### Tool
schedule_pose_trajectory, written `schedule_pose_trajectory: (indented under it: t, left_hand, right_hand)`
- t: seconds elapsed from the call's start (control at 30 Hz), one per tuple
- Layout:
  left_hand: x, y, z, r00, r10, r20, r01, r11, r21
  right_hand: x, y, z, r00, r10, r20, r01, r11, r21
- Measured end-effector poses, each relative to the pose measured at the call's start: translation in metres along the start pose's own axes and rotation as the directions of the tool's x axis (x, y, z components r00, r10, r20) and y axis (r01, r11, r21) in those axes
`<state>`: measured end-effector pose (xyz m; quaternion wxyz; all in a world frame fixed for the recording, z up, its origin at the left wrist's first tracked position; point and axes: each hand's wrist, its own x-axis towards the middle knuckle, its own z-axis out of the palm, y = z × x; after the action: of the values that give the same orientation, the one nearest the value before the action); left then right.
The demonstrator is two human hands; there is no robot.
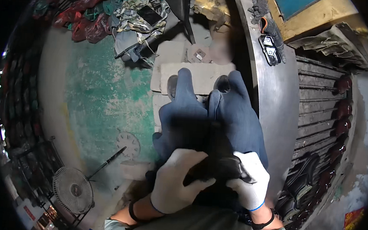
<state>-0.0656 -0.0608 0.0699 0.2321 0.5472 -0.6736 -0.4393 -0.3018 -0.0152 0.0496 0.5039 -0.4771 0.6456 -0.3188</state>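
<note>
Both my hands wear white knit gloves with blue cuffs. My left hand point(178, 180) curls around the left side of a blurred dark object point(204, 164), its thumb and fingers spread around it. My right hand point(251, 178) grips a glossy black piece point(230, 166) with a pale, shiny edge, thumb toward the middle. Whether the two dark shapes are one thing I cannot make out. Just beyond the hands, above my lap, a dark block-like shape point(195, 130) is smeared and hides part of my blue trousers point(239, 114).
A metal-topped bench point(275, 116) runs along my right, bearing dark work gloves point(271, 32) and a black-and-silver part point(270, 50). Right of it stands a slatted rack point(317, 106) with dark red and black pieces. A fan point(73, 190) stands left; red bags point(88, 25) lie far left.
</note>
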Motion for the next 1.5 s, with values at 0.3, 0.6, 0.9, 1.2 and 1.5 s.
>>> schedule_pose_trajectory:
  t: [0.3, 0.6, 0.9, 1.2, 1.5]
  left_hand:
    - [-0.001, 0.023, 0.006, 0.985, -0.16, -0.062, 0.162, 0.986, 0.024]
    - [-0.106, 0.071, 0.005, 0.862, 0.254, -0.438, -0.299, 0.954, -0.035]
    - [-0.15, 0.041, 0.049, 0.934, 0.263, 0.244, -0.358, 0.733, 0.579]
    - [-0.102, -0.024, 0.045, 0.966, -0.056, -0.253, -0.128, 0.746, -0.654]
    - [-0.059, -0.017, 0.099, 0.924, -0.334, 0.185, 0.258, 0.189, -0.947]
  right_hand:
    - [-0.001, -0.003, -0.005, 0.926, -0.376, 0.016, 0.368, 0.896, -0.249]
    - [-0.091, -0.049, 0.004, 0.608, -0.789, -0.094, 0.669, 0.572, -0.474]
    - [-0.109, 0.085, 0.02, 0.902, -0.004, 0.432, -0.431, -0.056, 0.9]
    - [-0.098, 0.117, 0.025, 0.815, 0.018, 0.579, -0.576, -0.091, 0.812]
    - [-0.112, 0.014, -0.014, 0.976, -0.158, 0.151, 0.139, 0.982, 0.129]
